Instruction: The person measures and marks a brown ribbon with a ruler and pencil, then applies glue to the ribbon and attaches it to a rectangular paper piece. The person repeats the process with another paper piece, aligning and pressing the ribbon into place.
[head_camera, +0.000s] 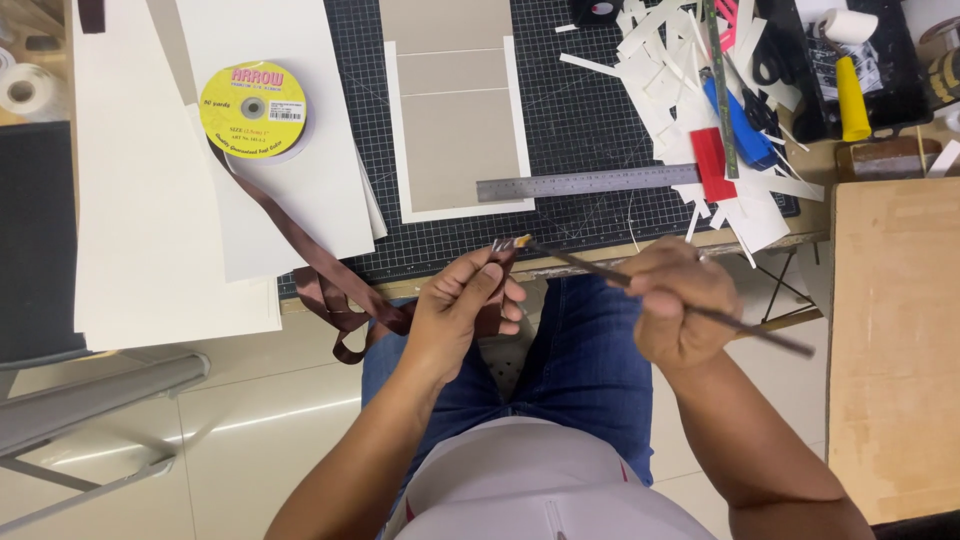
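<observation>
From my head camera: my left hand (462, 305) pinches the brown ribbon (330, 275) end over my lap; my right hand (678, 300) grips a thin brush (640, 288), tip touching it; beyond lie the steel ruler (587, 183), grey board (458, 120), paper scraps (680, 70) and yellow spool (253, 108).

Premises present as a craft workshop: gridded cutting mat (590, 120) at twelve o'clock, steel ruler (585, 183) across it, paper offcuts (690, 70) and scissors (765, 65) at one o'clock, ribbon spool (253, 108) at ten o'clock.
</observation>
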